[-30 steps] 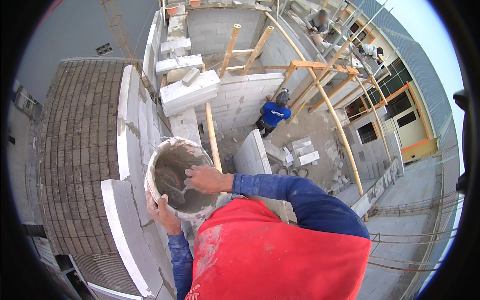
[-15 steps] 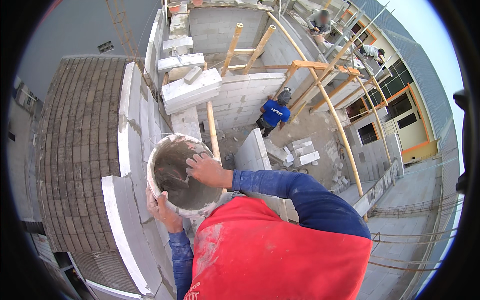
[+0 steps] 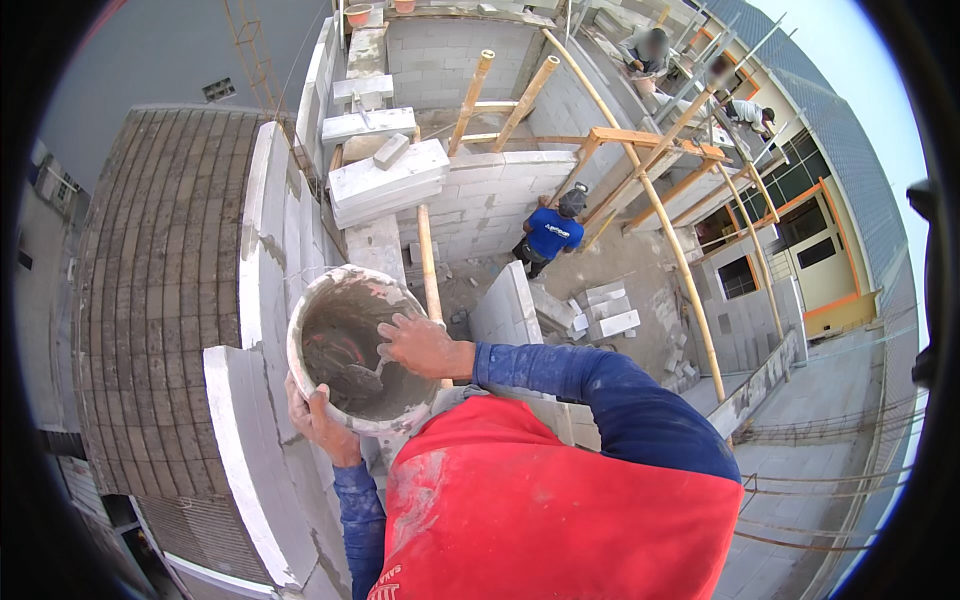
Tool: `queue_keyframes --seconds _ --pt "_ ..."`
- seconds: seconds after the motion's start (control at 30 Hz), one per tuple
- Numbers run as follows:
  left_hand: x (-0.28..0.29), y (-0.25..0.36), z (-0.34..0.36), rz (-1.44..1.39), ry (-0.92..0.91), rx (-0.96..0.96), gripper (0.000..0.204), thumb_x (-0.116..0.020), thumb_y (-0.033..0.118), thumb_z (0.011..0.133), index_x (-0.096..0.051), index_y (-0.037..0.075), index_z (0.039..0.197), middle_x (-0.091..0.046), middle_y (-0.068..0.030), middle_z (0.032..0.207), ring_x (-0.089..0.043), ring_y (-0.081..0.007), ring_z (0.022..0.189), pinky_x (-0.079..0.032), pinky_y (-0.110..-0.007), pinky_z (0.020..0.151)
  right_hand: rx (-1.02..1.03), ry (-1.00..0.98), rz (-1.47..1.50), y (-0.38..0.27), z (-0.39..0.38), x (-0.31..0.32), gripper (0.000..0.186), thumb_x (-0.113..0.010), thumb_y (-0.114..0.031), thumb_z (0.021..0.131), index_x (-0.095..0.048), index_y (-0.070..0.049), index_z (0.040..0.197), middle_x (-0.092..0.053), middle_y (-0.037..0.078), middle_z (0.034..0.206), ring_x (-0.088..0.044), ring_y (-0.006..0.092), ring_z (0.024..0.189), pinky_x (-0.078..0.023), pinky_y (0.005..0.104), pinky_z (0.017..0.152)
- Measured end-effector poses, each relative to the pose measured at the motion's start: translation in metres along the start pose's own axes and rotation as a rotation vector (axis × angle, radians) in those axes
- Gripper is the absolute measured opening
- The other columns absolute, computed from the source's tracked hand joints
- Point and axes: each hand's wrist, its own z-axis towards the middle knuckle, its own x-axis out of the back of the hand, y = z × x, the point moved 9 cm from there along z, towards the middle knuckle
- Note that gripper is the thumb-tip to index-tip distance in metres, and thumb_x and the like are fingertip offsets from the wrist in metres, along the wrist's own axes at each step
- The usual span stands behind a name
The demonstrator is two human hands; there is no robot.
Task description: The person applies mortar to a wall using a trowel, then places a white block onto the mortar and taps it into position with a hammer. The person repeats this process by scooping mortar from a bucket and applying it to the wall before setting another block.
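Observation:
A round bucket (image 3: 296,335) with a pale, mortar-smeared rim is tilted in front of me at the left of centre. Wet grey mortar (image 3: 330,330) coats its inside. My left hand (image 3: 326,428) is closed on the near left of the rim, its thumb upward. Over the bucket's right side, my right hand (image 3: 422,346) grips a trowel (image 3: 366,378); its handle is hidden by my fingers. The trowel's blade lies down in the bucket and is so coated that its outline blurs into the mortar.
A light block wall (image 3: 255,440) runs along my left, beside a tiled roof (image 3: 165,300). Stacked blocks (image 3: 390,180) lie ahead on the wall top. A bamboo pole (image 3: 428,265) stands beyond the bucket. Below, a person in blue (image 3: 550,232) stands near scattered blocks (image 3: 610,310).
The bucket has shifted slightly left, with my left hand still on its rim. My right hand has moved a little down and right, and the trowel shows more plainly.

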Motion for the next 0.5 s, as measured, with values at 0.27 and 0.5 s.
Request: queue_keyframes --seconds 0.27,0.5 --pt "0.005 -0.001 -0.005 0.015 0.047 -0.057 0.054 -0.055 0.011 0.080 -0.060 -0.010 0.129 -0.064 -0.0123 0.119 -0.061 -0.0216 0.107 -0.047 -0.034 0.097 0.052 -0.086 -0.024 -0.019 0.001 -0.009 0.017 -0.068 -0.019 0.085 -0.075 -0.013 0.099 -0.060 0.008 0.114 -0.060 0.0283 0.109 -0.052 0.0421 0.084" --pt "0.017 -0.012 -0.005 -0.046 0.073 -0.006 0.053 -0.055 0.010 0.080 -0.060 -0.010 0.128 -0.064 -0.0119 0.118 -0.061 -0.0210 0.106 -0.048 -0.034 0.096 0.107 -0.026 0.122 -0.026 0.003 -0.007 0.020 -0.069 -0.019 0.084 -0.073 -0.013 0.103 -0.057 0.009 0.112 -0.059 0.0291 0.107 -0.052 0.0433 0.084"
